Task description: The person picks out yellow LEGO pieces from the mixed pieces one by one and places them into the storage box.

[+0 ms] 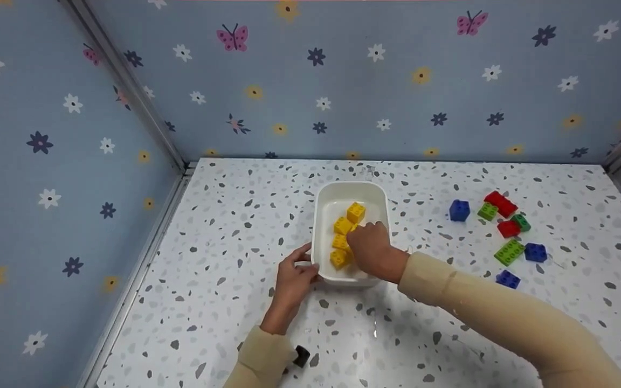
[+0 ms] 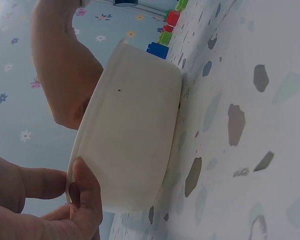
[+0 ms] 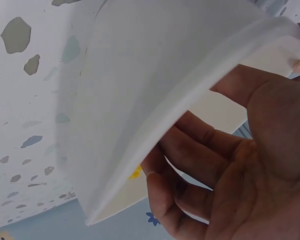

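A white rectangular container [image 1: 324,215] stands on the speckled table, with several yellow toy bricks [image 1: 356,212] in a cluster inside. My left hand [image 1: 293,277] holds its near left side; thumb and fingers pinch the rim in the left wrist view. My right hand [image 1: 371,248] reaches over the right rim, fingers curled down among the yellow bricks. In the right wrist view the container wall hides the tips of the right fingers [image 3: 200,155], so whether they grip a brick does not show. A bit of yellow brick [image 3: 135,172] shows past the rim there.
Right of the container lie loose bricks: a tall blue one [image 1: 459,210], red ones [image 1: 501,203], a long lime green one [image 1: 509,252], a dark green one [image 1: 521,222] and more blue ones [image 1: 535,252]. Flowered panels [image 1: 343,81] wall the table's back and left. A black object [image 1: 301,355] is by the left sleeve.
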A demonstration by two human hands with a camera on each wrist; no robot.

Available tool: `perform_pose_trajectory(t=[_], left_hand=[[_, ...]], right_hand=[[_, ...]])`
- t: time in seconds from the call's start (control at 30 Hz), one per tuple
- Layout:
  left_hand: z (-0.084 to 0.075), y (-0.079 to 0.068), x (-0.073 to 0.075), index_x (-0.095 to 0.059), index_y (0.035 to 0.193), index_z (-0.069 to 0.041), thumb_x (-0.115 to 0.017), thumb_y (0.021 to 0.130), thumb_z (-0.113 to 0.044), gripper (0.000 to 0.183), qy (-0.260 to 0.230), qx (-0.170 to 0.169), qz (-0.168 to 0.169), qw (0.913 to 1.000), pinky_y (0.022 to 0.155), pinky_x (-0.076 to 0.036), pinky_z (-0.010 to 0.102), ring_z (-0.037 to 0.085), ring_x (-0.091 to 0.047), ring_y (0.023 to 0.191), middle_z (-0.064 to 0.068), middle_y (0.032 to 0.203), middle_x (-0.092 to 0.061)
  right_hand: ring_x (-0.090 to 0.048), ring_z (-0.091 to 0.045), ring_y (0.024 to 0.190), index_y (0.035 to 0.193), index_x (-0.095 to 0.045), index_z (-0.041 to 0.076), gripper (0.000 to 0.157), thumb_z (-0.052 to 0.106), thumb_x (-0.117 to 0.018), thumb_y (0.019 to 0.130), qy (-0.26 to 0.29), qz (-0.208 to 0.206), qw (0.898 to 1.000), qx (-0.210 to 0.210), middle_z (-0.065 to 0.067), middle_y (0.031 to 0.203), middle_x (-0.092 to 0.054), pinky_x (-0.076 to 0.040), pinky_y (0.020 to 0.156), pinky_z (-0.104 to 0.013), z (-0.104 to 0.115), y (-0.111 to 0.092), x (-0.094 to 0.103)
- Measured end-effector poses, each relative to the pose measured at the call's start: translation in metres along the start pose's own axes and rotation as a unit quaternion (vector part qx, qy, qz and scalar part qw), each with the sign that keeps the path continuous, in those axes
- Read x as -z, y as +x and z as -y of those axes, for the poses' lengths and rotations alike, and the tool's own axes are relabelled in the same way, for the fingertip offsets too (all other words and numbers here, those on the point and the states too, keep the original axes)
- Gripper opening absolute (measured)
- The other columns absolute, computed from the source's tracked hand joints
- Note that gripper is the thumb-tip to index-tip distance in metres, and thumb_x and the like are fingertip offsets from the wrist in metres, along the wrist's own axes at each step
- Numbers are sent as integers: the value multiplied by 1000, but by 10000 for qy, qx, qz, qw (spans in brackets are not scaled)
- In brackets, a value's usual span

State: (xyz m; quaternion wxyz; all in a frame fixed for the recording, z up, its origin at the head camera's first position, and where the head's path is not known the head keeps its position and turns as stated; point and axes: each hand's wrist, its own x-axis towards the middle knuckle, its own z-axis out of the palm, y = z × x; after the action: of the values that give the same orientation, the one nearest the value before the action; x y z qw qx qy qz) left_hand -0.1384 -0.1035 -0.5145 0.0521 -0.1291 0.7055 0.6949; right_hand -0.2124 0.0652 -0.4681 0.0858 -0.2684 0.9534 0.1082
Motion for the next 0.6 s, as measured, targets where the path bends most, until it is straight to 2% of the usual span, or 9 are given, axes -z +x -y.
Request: perform_pose_trajectory(t=[0.17,0.4,0.53,0.6], left_hand=[[0,0,0,-51,153,5,-60,99,8,55,8,-19,-19,10000,80,-65,34,27,-70,94,24,125,-55],[2,3,-1,-52,152,2,-59,99,8,54,43,79,-72,9999,82,-65,35,34,-70,102,26,128,-54],[2,2,0,-52,153,3,-59,100,8,54,65,43,-41,10000,81,-65,34,32,-71,99,26,127,-54],[1,1,1,-51,153,4,-58,100,8,54,-11,7,15,10000,81,-65,34,29,-71,97,26,127,-54]], right_hand=[[-64,-32,75,107,-75,-2,22,15,-77,94,-87,51,9999,-36,-17,87,-73,-59,74,-45,2,1,-3],[-61,-31,76,112,-75,-3,26,17,-77,96,-14,202,9998,-66,-17,90,-74,-60,78,-44,2,1,-2],[-62,-32,77,111,-75,-2,28,20,-79,94,116,159,9998,-28,-18,91,-73,-59,78,-46,-2,0,-2],[-63,-34,79,108,-75,-1,24,18,-79,93,258,87,9996,-38,-18,91,-73,-59,78,-47,-4,-2,0]])
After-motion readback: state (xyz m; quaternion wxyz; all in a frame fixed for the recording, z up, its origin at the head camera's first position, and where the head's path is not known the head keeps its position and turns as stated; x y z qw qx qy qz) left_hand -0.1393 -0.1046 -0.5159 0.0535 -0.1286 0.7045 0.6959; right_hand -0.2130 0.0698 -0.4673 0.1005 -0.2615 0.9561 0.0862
